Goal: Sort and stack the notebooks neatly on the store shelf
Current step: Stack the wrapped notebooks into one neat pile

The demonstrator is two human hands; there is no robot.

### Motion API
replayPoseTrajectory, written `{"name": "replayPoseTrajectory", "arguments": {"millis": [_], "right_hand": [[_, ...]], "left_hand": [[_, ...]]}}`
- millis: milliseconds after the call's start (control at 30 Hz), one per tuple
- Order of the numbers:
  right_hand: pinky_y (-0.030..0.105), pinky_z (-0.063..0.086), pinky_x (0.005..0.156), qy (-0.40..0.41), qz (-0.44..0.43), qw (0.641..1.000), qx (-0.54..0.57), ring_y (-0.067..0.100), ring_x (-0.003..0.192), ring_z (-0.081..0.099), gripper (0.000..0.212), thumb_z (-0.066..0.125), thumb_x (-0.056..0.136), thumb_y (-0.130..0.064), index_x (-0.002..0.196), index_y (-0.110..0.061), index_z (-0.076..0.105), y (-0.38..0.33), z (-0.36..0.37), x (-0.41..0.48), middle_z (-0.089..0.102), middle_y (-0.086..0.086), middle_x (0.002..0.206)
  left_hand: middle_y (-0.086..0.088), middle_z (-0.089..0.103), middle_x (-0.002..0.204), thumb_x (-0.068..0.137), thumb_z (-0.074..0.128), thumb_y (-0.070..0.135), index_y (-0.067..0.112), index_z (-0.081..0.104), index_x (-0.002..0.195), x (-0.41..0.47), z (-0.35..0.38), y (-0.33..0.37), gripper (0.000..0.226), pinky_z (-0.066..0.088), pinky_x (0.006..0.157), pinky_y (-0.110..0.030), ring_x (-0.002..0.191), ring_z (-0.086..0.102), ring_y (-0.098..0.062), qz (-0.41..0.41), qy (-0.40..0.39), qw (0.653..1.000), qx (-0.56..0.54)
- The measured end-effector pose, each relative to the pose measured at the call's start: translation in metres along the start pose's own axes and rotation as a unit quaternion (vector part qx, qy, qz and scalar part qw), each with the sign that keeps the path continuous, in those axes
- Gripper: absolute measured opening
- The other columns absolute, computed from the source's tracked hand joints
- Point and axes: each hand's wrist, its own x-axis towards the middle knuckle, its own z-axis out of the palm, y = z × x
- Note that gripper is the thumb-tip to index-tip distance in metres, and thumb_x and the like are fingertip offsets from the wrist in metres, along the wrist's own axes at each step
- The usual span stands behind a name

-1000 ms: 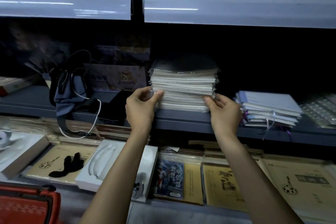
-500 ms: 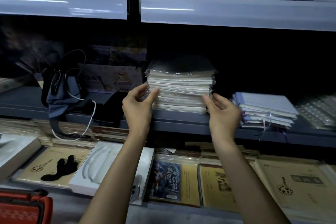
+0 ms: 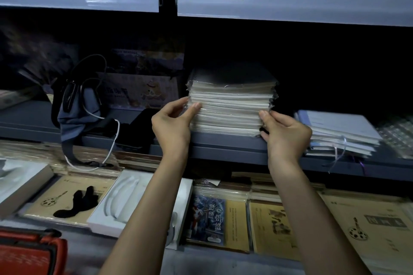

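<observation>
A stack of notebooks (image 3: 231,105) in clear plastic wrap sits on the grey middle shelf (image 3: 223,147), its near edge just behind the shelf's front lip. The page edges on the near face line up fairly evenly, while the wrap sticks out raggedly at both sides.

The left hand (image 3: 172,125) grips the stack's near left corner, with the thumb on the near face and the fingers curled round the left side. The right hand (image 3: 286,134) grips the near right corner low down, with the thumb tip on the near face and the fingers bent round the right side. Both hands are closed on the stack partway up its height.

Above the stack there is dark open room up to the underside of the upper shelf (image 3: 290,0). To the right, a bare strip of shelf separates the stack from a lower pile of notebooks (image 3: 339,131), which overhangs the front lip slightly and has ribbons hanging down. The right hand fills most of that strip.

To the left there is a gap, then a dark flat object, and further left a blue bag (image 3: 76,114) with a white cable (image 3: 116,136) hanging over the lip. Below and nearer, brown covered books (image 3: 272,225) and a white box (image 3: 125,203) lie flat under the forearms. A red basket (image 3: 29,252) is at the near left corner.
</observation>
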Motion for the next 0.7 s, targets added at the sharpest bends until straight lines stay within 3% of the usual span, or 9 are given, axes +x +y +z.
{"name": "replayPoseTrajectory", "arguments": {"millis": [100, 167, 233, 333, 433, 500, 567, 700], "right_hand": [[0.039, 0.064, 0.081, 0.003, 0.002, 1.0, -0.008, 0.006, 0.079, 0.076, 0.023, 0.089, 0.079, -0.021, 0.1, -0.016, 0.081, 0.001, 0.002, 0.0, 0.078, -0.009, 0.079], [0.039, 0.062, 0.09, -0.014, -0.012, 1.0, -0.009, 0.007, 0.09, 0.075, 0.033, 0.085, 0.084, -0.019, 0.116, -0.013, 0.076, -0.001, 0.002, -0.003, 0.079, -0.004, 0.099], [0.033, 0.053, 0.104, -0.054, -0.033, 0.998, -0.028, 0.01, 0.114, 0.068, 0.048, 0.077, 0.092, -0.017, 0.138, -0.011, 0.063, -0.004, 0.002, -0.005, 0.07, 0.001, 0.128], [0.029, 0.043, 0.113, -0.119, -0.054, 0.99, -0.043, 0.008, 0.131, 0.054, 0.052, 0.067, 0.099, -0.019, 0.148, -0.009, 0.053, -0.002, 0.003, -0.004, 0.058, 0.0, 0.145], [0.019, 0.038, 0.108, -0.159, -0.054, 0.985, -0.036, 0.002, 0.134, 0.046, 0.053, 0.063, 0.102, -0.022, 0.151, -0.01, 0.046, 0.001, 0.002, -0.002, 0.049, -0.009, 0.147], [0.02, 0.04, 0.11, -0.169, -0.057, 0.983, -0.035, 0.006, 0.136, 0.049, 0.052, 0.062, 0.103, -0.024, 0.151, -0.011, 0.048, 0.006, 0.001, 0.003, 0.052, -0.004, 0.15], [0.027, 0.039, 0.115, -0.171, -0.056, 0.983, -0.031, 0.012, 0.139, 0.049, 0.054, 0.063, 0.102, -0.023, 0.152, -0.009, 0.047, 0.01, 0.0, 0.007, 0.052, 0.002, 0.152], [0.011, 0.038, 0.102, -0.18, -0.059, 0.981, -0.029, 0.003, 0.135, 0.044, 0.057, 0.063, 0.102, -0.02, 0.154, -0.009, 0.042, 0.011, -0.001, 0.01, 0.049, -0.004, 0.149]], "left_hand": [[0.005, 0.081, 0.095, 0.076, 0.095, 0.025, 0.02, 0.083, 0.105, -0.006, 0.0, 0.001, 0.032, 0.06, 0.097, -0.036, 0.098, 0.075, -0.01, 0.005, 0.0, 1.0, 0.012], [0.008, 0.079, 0.104, 0.08, 0.092, 0.03, 0.024, 0.081, 0.111, -0.012, -0.001, 0.001, 0.034, 0.058, 0.101, -0.035, 0.104, 0.072, -0.004, 0.017, -0.006, 0.999, 0.033], [0.011, 0.076, 0.118, 0.083, 0.09, 0.033, 0.023, 0.077, 0.124, -0.016, -0.003, 0.002, 0.044, 0.054, 0.107, -0.03, 0.112, 0.068, 0.002, 0.024, -0.03, 0.998, 0.044], [0.016, 0.069, 0.13, 0.083, 0.09, 0.028, 0.017, 0.065, 0.142, -0.016, -0.003, 0.004, 0.065, 0.048, 0.111, -0.021, 0.116, 0.062, 0.011, 0.029, -0.095, 0.994, 0.04], [0.013, 0.073, 0.128, 0.086, 0.088, 0.022, 0.013, 0.064, 0.143, -0.011, -0.001, 0.002, 0.063, 0.05, 0.112, -0.027, 0.121, 0.065, 0.004, 0.046, -0.121, 0.991, 0.043], [0.007, 0.073, 0.132, 0.087, 0.086, 0.021, 0.012, 0.064, 0.143, -0.01, 0.0, 0.0, 0.062, 0.05, 0.113, -0.034, 0.125, 0.065, -0.003, 0.053, -0.126, 0.99, 0.04], [0.011, 0.073, 0.128, 0.088, 0.086, 0.019, 0.013, 0.064, 0.144, -0.01, 0.001, -0.001, 0.06, 0.05, 0.111, -0.026, 0.121, 0.064, 0.005, 0.058, -0.119, 0.991, 0.03], [0.015, 0.073, 0.124, 0.089, 0.085, 0.016, 0.012, 0.065, 0.142, -0.011, 0.005, -0.001, 0.056, 0.05, 0.103, -0.016, 0.117, 0.064, 0.009, 0.069, -0.105, 0.992, 0.013]]}}
